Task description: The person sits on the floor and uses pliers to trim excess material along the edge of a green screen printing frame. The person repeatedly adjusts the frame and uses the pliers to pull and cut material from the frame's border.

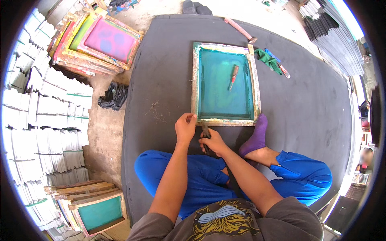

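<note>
A silk-screen frame with worn, paint-stained wooden rails and blue-green mesh lies flat on the dark mat before me. My left hand is at its near left corner, thumb and fingers pinched together; anything between them is too small to make out. My right hand is closed around dark-handled pliers, whose head meets the near rail close to that corner. A screwdriver with a reddish handle rests on the mesh. My purple-socked foot is against the near right corner.
Beyond the frame lies a hammer. To its right are a green cloth, a blue object and a red-handled tool. Stacked screen frames, a black plastic bag and bundled white sheets stand left of the mat.
</note>
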`<state>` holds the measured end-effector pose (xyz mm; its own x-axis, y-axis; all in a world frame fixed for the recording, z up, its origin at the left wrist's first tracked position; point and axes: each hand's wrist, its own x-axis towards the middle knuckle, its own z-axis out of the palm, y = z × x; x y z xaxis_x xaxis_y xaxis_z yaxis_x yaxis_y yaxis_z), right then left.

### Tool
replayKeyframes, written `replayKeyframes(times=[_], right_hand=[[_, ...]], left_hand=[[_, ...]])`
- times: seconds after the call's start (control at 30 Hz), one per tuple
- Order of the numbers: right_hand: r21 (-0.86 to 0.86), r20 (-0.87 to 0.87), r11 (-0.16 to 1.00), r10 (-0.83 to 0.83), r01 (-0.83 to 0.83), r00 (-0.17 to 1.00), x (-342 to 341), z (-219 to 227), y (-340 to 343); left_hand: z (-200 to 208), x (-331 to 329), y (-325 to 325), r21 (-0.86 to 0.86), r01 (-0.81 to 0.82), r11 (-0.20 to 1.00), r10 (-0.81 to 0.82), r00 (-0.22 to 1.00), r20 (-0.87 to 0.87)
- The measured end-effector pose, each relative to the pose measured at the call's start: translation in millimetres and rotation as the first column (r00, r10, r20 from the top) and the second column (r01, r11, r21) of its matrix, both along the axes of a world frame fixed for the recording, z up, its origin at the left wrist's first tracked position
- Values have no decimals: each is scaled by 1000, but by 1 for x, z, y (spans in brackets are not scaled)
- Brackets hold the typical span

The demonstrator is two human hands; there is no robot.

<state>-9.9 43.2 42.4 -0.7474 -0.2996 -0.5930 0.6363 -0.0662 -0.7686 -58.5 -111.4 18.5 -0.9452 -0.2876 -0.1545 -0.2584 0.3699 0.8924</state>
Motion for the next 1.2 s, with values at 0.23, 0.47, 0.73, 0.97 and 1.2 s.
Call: replayKeyframes(times=[0.23,0.47,0.73,0.97,1.2], right_hand=[[-24,-56,984,174,-176,983,-30,27,-32],[153,119,957,232,-248,965,-27,25,-12],[496,71,805,338,-327,939,-12,-3,45],[497,101,790,357,-359,928,-29,-6,45],[469,238,779,342,-416,909,-41,5,40]], left_hand=[[10,5,-14,352,-136,926,102,988,114],[-12,-4,-27,366,-346,864,328,938,111],[-14,-23,-52,56,-662,748,661,750,38],[-21,-10,-25,-24,-255,967,256,966,50],[-6,1,3,-149,-19,989,33,995,95]])
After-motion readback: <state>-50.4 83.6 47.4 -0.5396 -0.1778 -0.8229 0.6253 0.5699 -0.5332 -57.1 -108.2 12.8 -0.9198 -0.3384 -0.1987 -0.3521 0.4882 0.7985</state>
